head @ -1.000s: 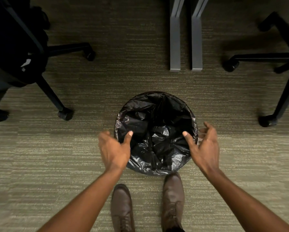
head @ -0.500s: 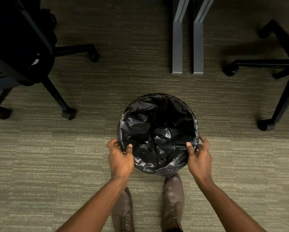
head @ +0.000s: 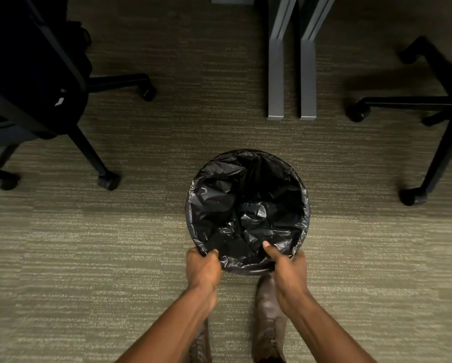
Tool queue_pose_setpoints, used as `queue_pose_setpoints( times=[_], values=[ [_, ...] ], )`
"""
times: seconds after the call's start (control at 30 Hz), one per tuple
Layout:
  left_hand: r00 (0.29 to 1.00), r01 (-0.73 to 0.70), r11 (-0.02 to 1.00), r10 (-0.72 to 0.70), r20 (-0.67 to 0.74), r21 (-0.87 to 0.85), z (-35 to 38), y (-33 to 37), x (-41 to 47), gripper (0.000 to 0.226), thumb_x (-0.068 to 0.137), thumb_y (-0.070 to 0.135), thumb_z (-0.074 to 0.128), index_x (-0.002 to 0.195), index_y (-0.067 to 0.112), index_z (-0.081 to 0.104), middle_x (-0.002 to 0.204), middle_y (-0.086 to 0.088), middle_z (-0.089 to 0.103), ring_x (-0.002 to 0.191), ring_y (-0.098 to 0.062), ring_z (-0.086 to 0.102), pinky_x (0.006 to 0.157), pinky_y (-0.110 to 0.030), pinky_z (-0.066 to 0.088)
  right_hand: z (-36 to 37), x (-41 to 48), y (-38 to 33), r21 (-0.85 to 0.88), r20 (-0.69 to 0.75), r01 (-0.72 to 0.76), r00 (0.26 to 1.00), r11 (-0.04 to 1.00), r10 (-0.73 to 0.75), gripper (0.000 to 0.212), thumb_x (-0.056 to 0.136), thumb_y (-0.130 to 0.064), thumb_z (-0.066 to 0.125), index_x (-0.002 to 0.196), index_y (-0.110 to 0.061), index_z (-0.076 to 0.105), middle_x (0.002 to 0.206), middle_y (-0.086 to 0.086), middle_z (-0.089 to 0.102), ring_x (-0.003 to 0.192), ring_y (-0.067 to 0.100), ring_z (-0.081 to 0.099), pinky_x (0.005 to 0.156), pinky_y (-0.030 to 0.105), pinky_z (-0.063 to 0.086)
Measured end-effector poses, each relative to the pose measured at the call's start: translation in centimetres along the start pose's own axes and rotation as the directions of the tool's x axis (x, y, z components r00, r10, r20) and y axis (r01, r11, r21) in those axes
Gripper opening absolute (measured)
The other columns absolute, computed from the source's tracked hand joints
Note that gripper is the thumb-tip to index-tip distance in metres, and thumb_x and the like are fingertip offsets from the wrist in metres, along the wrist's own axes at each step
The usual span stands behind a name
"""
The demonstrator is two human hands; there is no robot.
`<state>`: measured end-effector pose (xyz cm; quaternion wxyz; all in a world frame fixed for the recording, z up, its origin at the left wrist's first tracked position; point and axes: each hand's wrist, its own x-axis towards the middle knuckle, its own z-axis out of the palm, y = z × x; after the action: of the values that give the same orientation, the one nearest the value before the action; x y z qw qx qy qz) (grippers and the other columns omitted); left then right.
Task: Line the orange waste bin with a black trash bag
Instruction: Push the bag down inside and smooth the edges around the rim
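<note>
The crinkled black plastic trash bag (head: 248, 205) already fills the round waste bin (head: 305, 221) on the striped carpet (head: 88, 258). The left hand (head: 202, 268) and right hand (head: 289, 268) clamp its near rim; only final tucking seems left.

Dim carpet (head: 88, 258), seemingly office chairs (head: 36, 82).

A glossy black trash bag (head: 248, 205) sits on olive-green streaked carpet (head: 88, 258), beside brown shoes (head: 269, 315), grey desk legs (head: 276, 74) and black chair bases (head: 429, 106).
</note>
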<state>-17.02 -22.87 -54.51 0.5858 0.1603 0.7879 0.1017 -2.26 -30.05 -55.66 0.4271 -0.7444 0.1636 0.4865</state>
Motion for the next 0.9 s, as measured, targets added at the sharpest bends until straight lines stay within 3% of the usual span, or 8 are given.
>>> queue_pose_setpoints(
  times=[0.1, 0.23, 0.33, 0.43, 0.6, 0.73, 0.8, 0.9],
  values=[
    [0.999, -0.043, 0.999, 0.044, 0.025, -0.03, 0.1, 0.0, 0.1, 0.025, 0.102, -0.007, 0.057, 0.115, 0.014, 0.059, 0.11, -0.013, 0.075, 0.096, -0.024, 0.07, 0.073, -0.033, 0.055, 0.2, 0.8, 0.0, 0.015, -0.04, 0.026, 0.999, 1.0, -0.025, 0.059, 0.079, 0.02, 0.073, 0.128, -0.007, 0.054, 0.107, 0.012, 0.079, 0.096, 0.026, 0.077, 0.077, 0.034, 0.064],
    [0.998, -0.031, 0.996, 0.035, 0.055, -0.08, 0.0, 0.0, 0.6, 0.028, 0.096, -0.011, 0.054, 0.112, 0.011, 0.058, 0.117, -0.021, 0.075, 0.097, -0.029, 0.067, 0.088, -0.05, 0.055, -0.7, 2.0, 0.2, 0.041, -0.008, 0.019, 1.0, 0.999, -0.018, 0.059, 0.078, 0.026, 0.067, 0.125, -0.009, 0.054, 0.115, 0.02, 0.076, 0.111, 0.041, 0.073, 0.105, 0.062, 0.056],
    [0.996, -0.015, 0.989, 0.027, 0.081, -0.145, -0.6, 0.0, 0.9, 0.034, 0.094, -0.006, 0.063, 0.127, 0.003, 0.061, 0.123, -0.017, 0.078, 0.107, -0.028, 0.067, 0.116, -0.066, 0.049, -1.7, 2.4, 0.0, 0.042, 0.041, 0.05, 0.998, 0.998, -0.052, 0.064, 0.077, 0.012, 0.083, 0.129, -0.009, 0.053, 0.117, 0.019, 0.079, 0.114, 0.042, 0.073, 0.11, 0.066, 0.05],
    [0.994, -0.025, 0.984, 0.042, 0.096, -0.175, -1.2, 0.1, 1.2, 0.036, 0.091, 0.007, 0.077, 0.126, 0.006, 0.068, 0.12, -0.009, 0.083, 0.121, -0.032, 0.073, 0.119, -0.066, 0.046, -2.1, 2.2, -0.3, -0.007, 0.072, 0.085, 0.994, 0.996, -0.084, 0.066, 0.078, -0.002, 0.09, 0.133, -0.012, 0.055, 0.12, 0.014, 0.079, 0.115, 0.037, 0.074, 0.111, 0.063, 0.051],
    [0.964, -0.009, 0.966, 0.077, 0.254, -0.258, -1.9, 1.5, 1.9, 0.033, 0.092, 0.028, 0.079, 0.122, 0.014, 0.082, 0.117, -0.005, 0.087, 0.123, -0.029, 0.077, 0.115, -0.056, 0.053, -1.7, 2.5, -0.7, -0.093, 0.055, 0.133, 0.99, 0.987, -0.129, 0.044, 0.088, 0.014, 0.072, 0.117, -0.018, 0.064, 0.106, 0.005, 0.083, 0.107, 0.032, 0.077, 0.103, 0.062, 0.057],
    [0.92, 0.021, 0.965, 0.083, 0.382, -0.262, -2.3, 3.4, 2.8, 0.059, 0.094, 0.068, 0.067, 0.13, 0.023, 0.081, 0.133, -0.008, 0.081, 0.126, -0.033, 0.076, 0.114, -0.064, 0.053, -1.6, 2.5, -0.8, -0.109, 0.059, 0.132, 0.99, 0.985, -0.126, 0.044, 0.09, 0.019, 0.066, 0.117, -0.016, 0.063, 0.109, 0.007, 0.082, 0.11, 0.035, 0.075, 0.104, 0.063, 0.055],
    [0.902, 0.035, 0.959, 0.09, 0.422, -0.28, -2.6, 4.1, 3.4, 0.082, 0.088, 0.09, 0.053, 0.133, 0.027, 0.08, 0.139, -0.011, 0.078, 0.129, -0.036, 0.074, 0.113, -0.07, 0.051, -1.7, 2.7, -0.8, -0.109, 0.056, 0.125, 0.991, 0.986, -0.12, 0.045, 0.09, 0.02, 0.065, 0.12, -0.014, 0.062, 0.107, 0.007, 0.082, 0.109, 0.034, 0.075, 0.103, 0.062, 0.056],
    [0.92, 0.044, 0.958, 0.073, 0.386, -0.285, -3.0, 5.3, 4.6, 0.111, 0.071, 0.107, 0.041, 0.134, 0.024, 0.079, 0.139, -0.016, 0.077, 0.131, -0.04, 0.071, 0.117, -0.07, 0.047, -1.7, 2.7, -0.8, -0.101, 0.071, 0.109, 0.992, 0.989, -0.102, 0.046, 0.092, 0.02, 0.061, 0.124, -0.013, 0.06, 0.112, 0.009, 0.08, 0.11, 0.034, 0.074, 0.103, 0.062, 0.057]
  ],
)
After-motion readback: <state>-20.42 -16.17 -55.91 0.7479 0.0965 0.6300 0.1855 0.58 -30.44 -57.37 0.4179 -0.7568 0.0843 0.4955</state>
